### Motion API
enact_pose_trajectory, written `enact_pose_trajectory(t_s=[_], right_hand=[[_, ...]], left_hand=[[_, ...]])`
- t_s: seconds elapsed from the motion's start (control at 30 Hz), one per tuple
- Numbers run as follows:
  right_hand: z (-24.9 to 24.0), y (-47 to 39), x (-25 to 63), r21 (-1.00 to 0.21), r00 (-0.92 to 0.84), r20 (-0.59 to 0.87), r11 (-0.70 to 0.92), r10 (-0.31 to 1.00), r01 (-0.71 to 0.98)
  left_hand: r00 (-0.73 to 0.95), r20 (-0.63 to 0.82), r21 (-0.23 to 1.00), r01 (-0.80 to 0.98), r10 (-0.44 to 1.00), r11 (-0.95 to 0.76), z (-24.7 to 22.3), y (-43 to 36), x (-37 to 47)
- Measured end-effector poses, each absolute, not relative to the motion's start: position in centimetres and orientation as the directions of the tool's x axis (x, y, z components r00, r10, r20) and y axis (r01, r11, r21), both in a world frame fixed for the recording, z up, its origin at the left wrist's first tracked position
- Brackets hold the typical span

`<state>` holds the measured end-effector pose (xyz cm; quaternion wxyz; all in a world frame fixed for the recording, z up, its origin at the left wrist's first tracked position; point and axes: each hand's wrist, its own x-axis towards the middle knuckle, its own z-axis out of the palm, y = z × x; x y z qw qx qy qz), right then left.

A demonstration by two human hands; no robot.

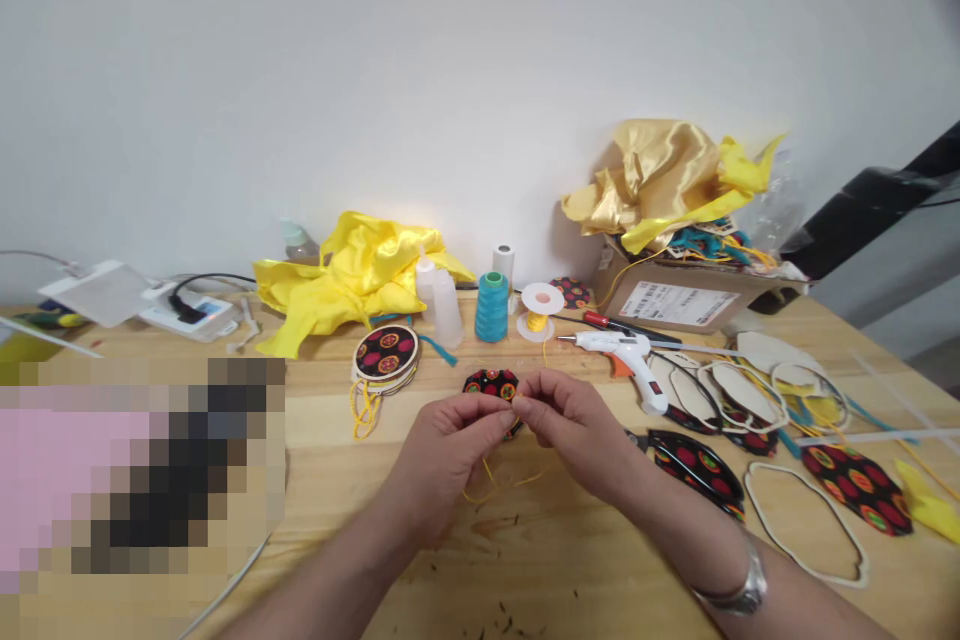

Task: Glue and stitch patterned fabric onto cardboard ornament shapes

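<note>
My left hand (452,440) and my right hand (574,428) meet at the middle of the table, thumbs and fingertips pinched together. Yellow thread (491,492) passes between the fingertips, and its loose end curls below them over the wood. A small piece of black fabric with red and orange round motifs (484,382) lies just behind the fingers, which hide part of it. Beyond my right hand stands a white spool of yellow thread (537,322), with a strand running down toward that hand.
Behind are a teal thread cone (492,308), a plastic squeeze bottle (448,310) and yellow satin (352,275). A hot glue gun (630,360), scissors (694,470) and wooden frames (806,525) lie right. Left sits a round patterned piece (386,352); a cardboard box (664,295) stands back right.
</note>
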<state>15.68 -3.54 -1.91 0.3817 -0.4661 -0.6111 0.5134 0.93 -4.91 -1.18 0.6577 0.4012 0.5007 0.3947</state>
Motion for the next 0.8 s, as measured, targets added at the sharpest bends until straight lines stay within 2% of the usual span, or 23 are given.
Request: enact_pose_trajectory(t_s=[0.47,0.7,0.8], right_hand=[[-2.27,-3.24,15.92,-0.994,-0.310,-0.104,-0.093,0.945,0.052],[-1.99,-3.10,16.03,-0.984,-0.348,-0.160,-0.175,0.924,-0.014],[-1.64,-3.04,16.05,-0.987,-0.356,-0.158,-0.161,0.921,0.022]], left_hand=[[0.195,-0.299,0.951,-0.019,0.934,0.308,-1.26,-4.81,0.70],[0.161,-0.313,0.941,-0.078,0.936,0.328,-1.32,-4.88,0.62],[0.153,-0.326,0.936,-0.089,0.933,0.341,-1.11,-4.83,0.63]])
